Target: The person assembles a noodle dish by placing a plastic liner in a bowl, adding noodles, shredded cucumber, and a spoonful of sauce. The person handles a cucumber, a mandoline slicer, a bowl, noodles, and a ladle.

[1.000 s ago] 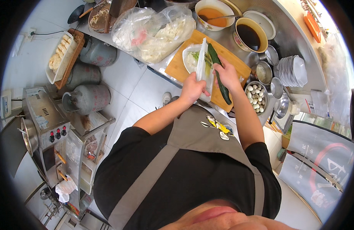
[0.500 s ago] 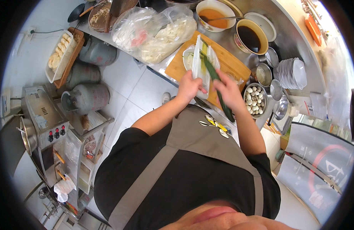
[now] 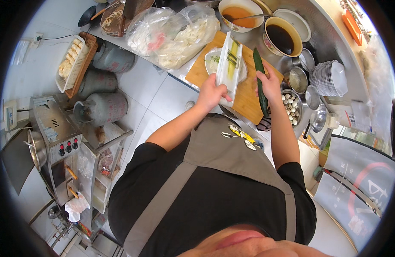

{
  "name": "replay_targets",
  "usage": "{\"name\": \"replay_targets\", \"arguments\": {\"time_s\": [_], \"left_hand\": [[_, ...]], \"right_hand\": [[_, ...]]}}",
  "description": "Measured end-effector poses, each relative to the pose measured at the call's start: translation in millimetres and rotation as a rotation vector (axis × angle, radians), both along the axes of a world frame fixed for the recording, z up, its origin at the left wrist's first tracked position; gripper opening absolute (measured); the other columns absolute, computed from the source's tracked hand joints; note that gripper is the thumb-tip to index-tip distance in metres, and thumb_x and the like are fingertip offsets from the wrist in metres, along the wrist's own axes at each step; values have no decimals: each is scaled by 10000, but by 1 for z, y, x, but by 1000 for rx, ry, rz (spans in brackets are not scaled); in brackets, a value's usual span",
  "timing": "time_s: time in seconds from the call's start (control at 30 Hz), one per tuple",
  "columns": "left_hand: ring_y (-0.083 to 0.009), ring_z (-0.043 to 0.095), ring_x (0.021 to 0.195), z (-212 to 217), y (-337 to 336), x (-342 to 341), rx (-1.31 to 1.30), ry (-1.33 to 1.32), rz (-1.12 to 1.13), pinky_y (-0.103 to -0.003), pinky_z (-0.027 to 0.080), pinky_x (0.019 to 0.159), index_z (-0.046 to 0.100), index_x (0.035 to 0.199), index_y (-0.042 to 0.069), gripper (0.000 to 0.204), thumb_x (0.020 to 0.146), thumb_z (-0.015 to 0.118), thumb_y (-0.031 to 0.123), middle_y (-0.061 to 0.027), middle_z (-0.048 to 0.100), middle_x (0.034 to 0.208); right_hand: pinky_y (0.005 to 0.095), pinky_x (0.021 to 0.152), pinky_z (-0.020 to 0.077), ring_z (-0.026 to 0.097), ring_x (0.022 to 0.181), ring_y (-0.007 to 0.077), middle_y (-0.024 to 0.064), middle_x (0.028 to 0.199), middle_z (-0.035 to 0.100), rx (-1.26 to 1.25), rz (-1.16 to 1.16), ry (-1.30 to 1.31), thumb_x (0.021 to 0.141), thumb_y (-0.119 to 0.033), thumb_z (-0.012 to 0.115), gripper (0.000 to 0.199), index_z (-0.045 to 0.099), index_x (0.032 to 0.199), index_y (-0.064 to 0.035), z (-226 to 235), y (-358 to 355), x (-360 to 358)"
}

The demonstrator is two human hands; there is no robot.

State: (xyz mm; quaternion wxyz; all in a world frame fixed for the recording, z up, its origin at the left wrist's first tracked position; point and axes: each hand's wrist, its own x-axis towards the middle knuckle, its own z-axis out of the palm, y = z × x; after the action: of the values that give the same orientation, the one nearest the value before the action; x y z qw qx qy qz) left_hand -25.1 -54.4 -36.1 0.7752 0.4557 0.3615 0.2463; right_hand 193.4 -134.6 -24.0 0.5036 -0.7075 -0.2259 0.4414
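Observation:
My left hand (image 3: pixel 213 92) is closed round the near end of a white grater (image 3: pixel 225 77), which slants up over a white bowl (image 3: pixel 209 61). Pale green shreds show in the bowl, and wet green residue lies on the grater's blade area. To the right, my right hand (image 3: pixel 270 85) grips a long dark green cucumber (image 3: pixel 260 70) around its middle. The cucumber is held apart from the grater, above the right part of a wooden cutting board (image 3: pixel 248 96). The bowl stands on the board, partly hidden by the grater.
Behind the board sit a clear bag of pale food (image 3: pixel 191 38), a bowl of orange liquid (image 3: pixel 240 19) and a pot of dark liquid (image 3: pixel 279 39). A bowl of small eggs (image 3: pixel 290 105) and stacked plates (image 3: pixel 328 79) stand right. Gas cylinders (image 3: pixel 105 107) are on the left floor.
My right hand has carried the cucumber off the grater to the right and turned it more upright. My left hand still holds the grater over the bowl.

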Motion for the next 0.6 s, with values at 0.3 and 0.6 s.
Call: {"name": "replay_targets", "arguments": {"time_s": [0.3,0.6], "left_hand": [[-187,683,656,74,74,-44,405,-2,57,-317,569,623,551,1219,-60,446,776,545,-18,-128,675,983],[-416,659,881,89,158,-99,1145,1110,-29,-501,515,770,596,1091,55,350,801,625,248,-223,691,904]], "right_hand": [[410,1035,435,548,1237,404,260,1346,562,-234,257,-648,874,-130,621,662,389,1491,-72,-91,-12,15],[456,801,529,670,913,377,196,996,691,-53,200,-890,860,-156,676,358,634,1198,-45,-65,1,-12]]}}
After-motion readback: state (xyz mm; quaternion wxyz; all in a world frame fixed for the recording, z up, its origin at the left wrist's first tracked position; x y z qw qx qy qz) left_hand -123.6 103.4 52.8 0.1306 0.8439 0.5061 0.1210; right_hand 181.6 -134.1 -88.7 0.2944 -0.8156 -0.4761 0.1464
